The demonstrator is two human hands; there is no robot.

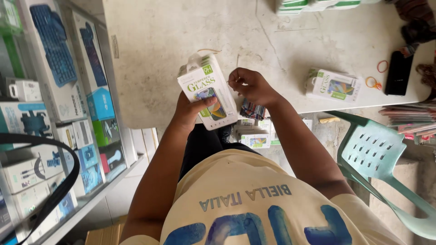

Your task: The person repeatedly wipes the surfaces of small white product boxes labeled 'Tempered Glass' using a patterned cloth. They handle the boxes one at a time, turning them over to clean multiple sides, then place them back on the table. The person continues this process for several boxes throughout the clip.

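Note:
My left hand [190, 111] grips a stack of white flat boxes [207, 90] with green print and a phone picture, held over the near edge of the pale table [159, 41]. My thumb lies across the top box's front. My right hand [252, 86] sits just right of the stack, fingers pinched together on something thin that I cannot make out. A thin rubber band [209, 51] lies on the table just beyond the stack. More of the same boxes [255, 136] lie below the table by my lap.
Another bundle of boxes [334, 85] lies on the table to the right, with rubber bands [373, 82] and a black phone [398, 72] beside it. A green plastic chair [379, 154] stands at right. A glass display case [54, 113] with boxed goods fills the left.

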